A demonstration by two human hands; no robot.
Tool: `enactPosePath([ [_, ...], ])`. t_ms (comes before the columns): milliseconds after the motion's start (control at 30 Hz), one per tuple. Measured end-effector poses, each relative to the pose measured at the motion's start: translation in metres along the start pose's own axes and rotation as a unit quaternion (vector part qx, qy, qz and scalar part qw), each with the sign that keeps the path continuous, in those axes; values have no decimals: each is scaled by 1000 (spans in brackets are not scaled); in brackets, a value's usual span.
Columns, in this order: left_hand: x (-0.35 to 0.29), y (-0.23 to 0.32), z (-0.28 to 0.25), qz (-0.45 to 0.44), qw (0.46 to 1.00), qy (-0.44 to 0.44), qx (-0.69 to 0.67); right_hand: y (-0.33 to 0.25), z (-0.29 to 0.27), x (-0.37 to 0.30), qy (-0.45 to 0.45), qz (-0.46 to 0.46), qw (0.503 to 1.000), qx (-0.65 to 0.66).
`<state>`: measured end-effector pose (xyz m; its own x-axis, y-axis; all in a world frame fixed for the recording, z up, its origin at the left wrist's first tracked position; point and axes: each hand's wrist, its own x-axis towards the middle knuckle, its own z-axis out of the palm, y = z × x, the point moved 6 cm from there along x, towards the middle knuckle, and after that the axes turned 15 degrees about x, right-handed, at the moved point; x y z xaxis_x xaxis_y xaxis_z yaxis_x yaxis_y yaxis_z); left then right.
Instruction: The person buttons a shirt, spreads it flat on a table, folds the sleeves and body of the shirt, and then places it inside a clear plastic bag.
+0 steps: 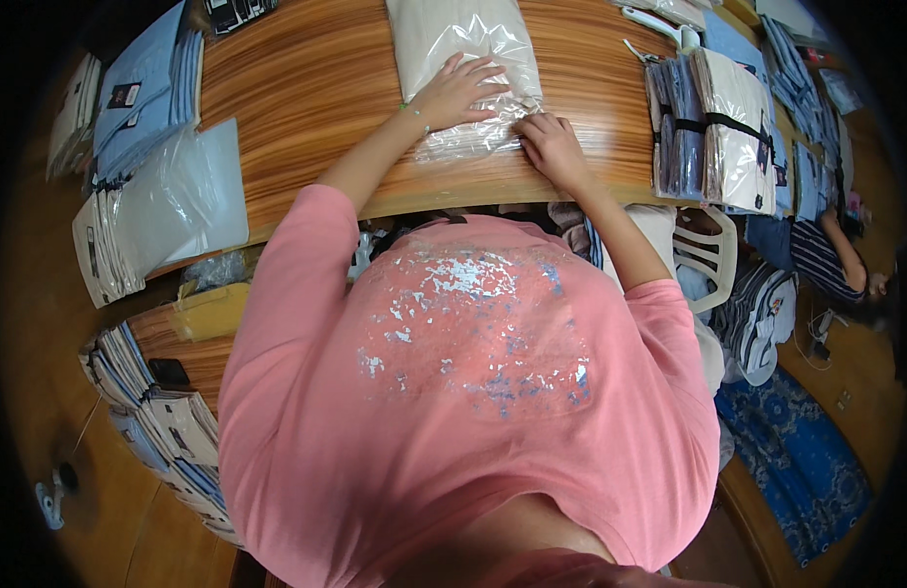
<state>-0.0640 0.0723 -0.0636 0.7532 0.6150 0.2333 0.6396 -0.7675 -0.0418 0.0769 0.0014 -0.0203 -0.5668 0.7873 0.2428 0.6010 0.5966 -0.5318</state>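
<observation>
A cream folded garment [463,29] lies in a clear plastic bag [463,145] at the middle of the wooden table, its crinkled end toward me. My left hand [458,95] rests flat on the bag with its fingers spread. At the bag's near right corner, my right hand [552,147] has its fingers bent and closed on the plastic. The fingertips are partly hidden there.
Stacked blue garments [140,83] and clear plastic sleeves [179,206] occupy the table's left end. Banded packs [733,127] stand at the right, near a white-handled tool [655,24]. A white plastic chair [708,257] is below; another person [831,257] is at far right.
</observation>
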Motion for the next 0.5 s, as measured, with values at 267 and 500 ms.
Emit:
enactPosePath([
  [267,1,0,0,0,1000,-10,-1,-4,-9,-7,-43,-67,997,-21],
  [500,1,0,-1,11,1000,2,-6,-21,-12,-12,-9,-66,997,-33],
])
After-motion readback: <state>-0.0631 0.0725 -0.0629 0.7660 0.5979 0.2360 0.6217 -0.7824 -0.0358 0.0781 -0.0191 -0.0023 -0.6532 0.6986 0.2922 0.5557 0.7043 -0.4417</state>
